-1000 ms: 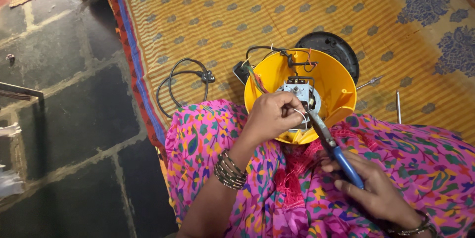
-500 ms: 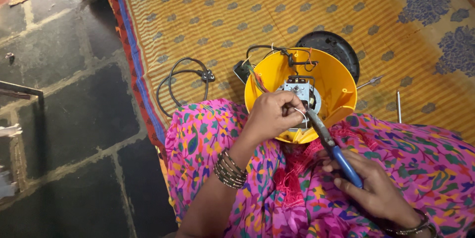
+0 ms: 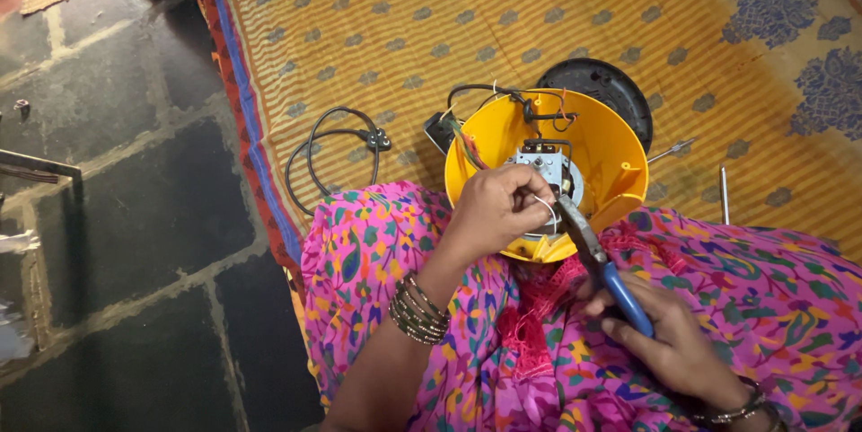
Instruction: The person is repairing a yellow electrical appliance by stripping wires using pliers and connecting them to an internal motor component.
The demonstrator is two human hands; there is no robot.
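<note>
Seated on a striped yellow mat (image 3: 557,10), I work inside an open yellow appliance housing (image 3: 611,140) that rests on my lap, against my pink floral clothing (image 3: 377,243). My left hand (image 3: 494,207) pinches a thin white wire (image 3: 546,206) at the near edge of the grey metal switch unit (image 3: 543,170) in the housing's middle; the fingers are closed on it. My right hand (image 3: 669,342) is wrapped around the blue handles of the pliers (image 3: 597,257), whose long axis runs from near right up to far left, the tip meeting the wire just right of my left fingertips. Whether the tip bites the wire I cannot tell. The left hand is the nearer to the unit. Coloured wires (image 3: 467,146) trail over the housing's left rim. A black round cover (image 3: 602,86) lies beyond, a black cord (image 3: 332,140) to the left.
</note>
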